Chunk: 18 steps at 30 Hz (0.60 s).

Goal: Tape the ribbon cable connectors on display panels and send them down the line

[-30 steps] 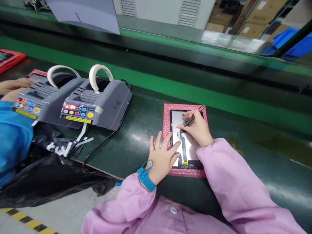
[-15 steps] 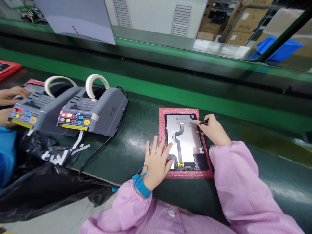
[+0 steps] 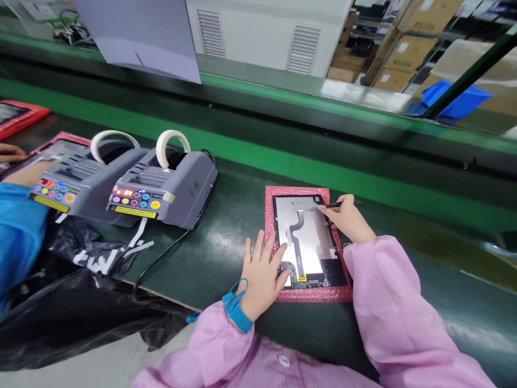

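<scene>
L hand (image 3: 264, 269) flat on panel (image 3: 307, 242), R hand (image 3: 349, 222) w/ tweezers (image 3: 333, 205) at corner

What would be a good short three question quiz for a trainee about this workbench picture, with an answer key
1. True or false: the right hand holds a thin dark tool at the panel's far right corner.
2. What does the left hand rest on? A) a tape dispenser B) the near left edge of the panel on its pink foam tray C) a black bag
3. How many grey tape dispensers stand to the left?

Key: 1 true. 2 B. 3 two, side by side, each with a roll on top.
</scene>
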{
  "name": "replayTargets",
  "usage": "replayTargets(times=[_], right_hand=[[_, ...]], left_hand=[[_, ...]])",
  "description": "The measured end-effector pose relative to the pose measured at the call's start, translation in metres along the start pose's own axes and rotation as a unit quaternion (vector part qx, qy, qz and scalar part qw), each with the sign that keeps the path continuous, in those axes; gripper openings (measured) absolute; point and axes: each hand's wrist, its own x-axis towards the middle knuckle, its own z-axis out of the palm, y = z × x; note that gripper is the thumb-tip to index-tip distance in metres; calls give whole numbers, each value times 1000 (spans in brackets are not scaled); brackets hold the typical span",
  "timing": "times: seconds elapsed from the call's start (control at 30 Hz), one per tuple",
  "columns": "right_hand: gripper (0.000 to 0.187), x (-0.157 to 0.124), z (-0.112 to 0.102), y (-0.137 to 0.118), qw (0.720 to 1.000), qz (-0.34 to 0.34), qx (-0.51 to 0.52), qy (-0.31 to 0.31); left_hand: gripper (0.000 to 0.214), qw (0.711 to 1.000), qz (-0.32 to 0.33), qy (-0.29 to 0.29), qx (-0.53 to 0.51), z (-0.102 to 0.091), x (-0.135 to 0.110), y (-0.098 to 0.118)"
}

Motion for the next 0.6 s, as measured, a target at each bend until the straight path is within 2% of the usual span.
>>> replayTargets(times=[0.17, 0.23, 0.33, 0.43, 0.53, 0.6], right_hand=[[70, -3, 10, -5, 999, -26, 41, -6], [67, -4, 14, -10, 996, -44, 83, -9], [59, 2, 15, -22, 980, -110, 162, 18], [53, 26, 4, -37, 957, -197, 201, 73], [48, 68, -21, -54, 940, -256, 163, 158], [44, 100, -41, -67, 933, -270, 127, 202]], left_hand=[[51, 1000, 1, 14, -3, 1, -2, -1], [50, 1000, 0, 15, -4, 2, -2, -2], [51, 1000, -1, 14, -3, 2, -2, -1], [54, 1000, 0, 15, -3, 1, -2, -1], [53, 1000, 4, 14, -2, 0, -1, -1], [53, 1000, 4, 14, -1, -1, -1, -1]])
